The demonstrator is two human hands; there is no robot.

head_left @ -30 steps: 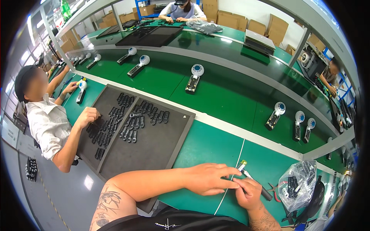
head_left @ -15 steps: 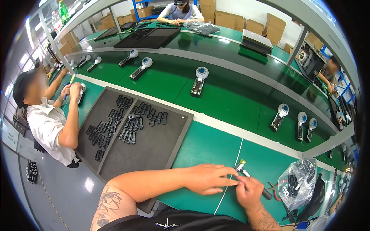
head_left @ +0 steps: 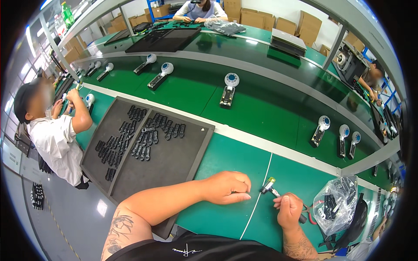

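My left hand (head_left: 228,187) hovers over the green table, its fingers loosely bent and apart from the thumb, with nothing visible between them. To its right lies a small hammer (head_left: 267,185) with a yellow-green and black head, a metal shaft and a black handle. My right hand (head_left: 288,211) is closed in front of the hammer's handle and hides its middle. Whether those fingers grip the handle or something small cannot be made out. Beside my left forearm, a dark divided tray (head_left: 163,176) holds several rows of small black plastic parts (head_left: 141,151).
Red-handled pliers (head_left: 310,214) and a clear bag of black parts (head_left: 335,204) lie right of my right hand. Beyond a pale rail, the green conveyor (head_left: 257,111) carries several white round-headed devices (head_left: 228,89). A co-worker (head_left: 54,130) in white works at the left.
My hands have moved apart: the left has drawn back to the left with its fingers more bent, leaving the hammer's head uncovered. The co-worker at the left has shifted their hands.
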